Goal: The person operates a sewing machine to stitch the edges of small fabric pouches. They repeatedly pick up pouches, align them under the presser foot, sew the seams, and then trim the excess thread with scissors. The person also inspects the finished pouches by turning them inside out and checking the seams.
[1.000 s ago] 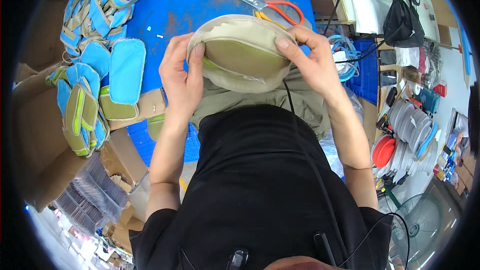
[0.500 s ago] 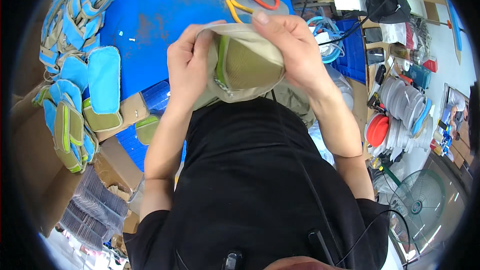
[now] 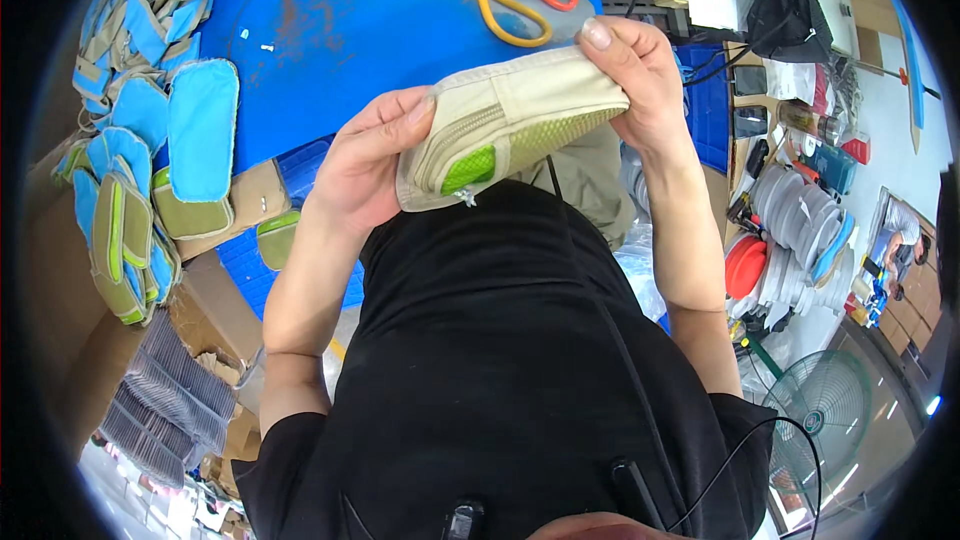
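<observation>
A beige and green fabric pouch [image 3: 535, 90] with a zipper and a mesh panel is stretched between my two hands, above my lap. My left hand [image 3: 372, 155] grips its left end, thumb on top near the zipper. At the upper right corner my right hand [image 3: 640, 70] pinches the other end, with the thumb along the beige edge. White threads hang by the bright green patch at the pouch's lower left. Just beyond the pouch, scissors [image 3: 515, 0] with one red and one yellow handle lie spread on the blue tabletop [image 3: 330, 50].
On the left are stacked blue and olive fabric pieces [image 3: 205, 130] and a heap of blue-beige strips [image 3: 160, 0]. Below them stands a cardboard box [image 3: 205, 305]. To the right are reels of white tape [image 3: 790, 205], a red reel [image 3: 745, 265] and a green fan [image 3: 815, 420].
The pouch has turned from showing its open inside to showing its outer zipper side. My right hand has moved right, my left hand slightly down and left.
</observation>
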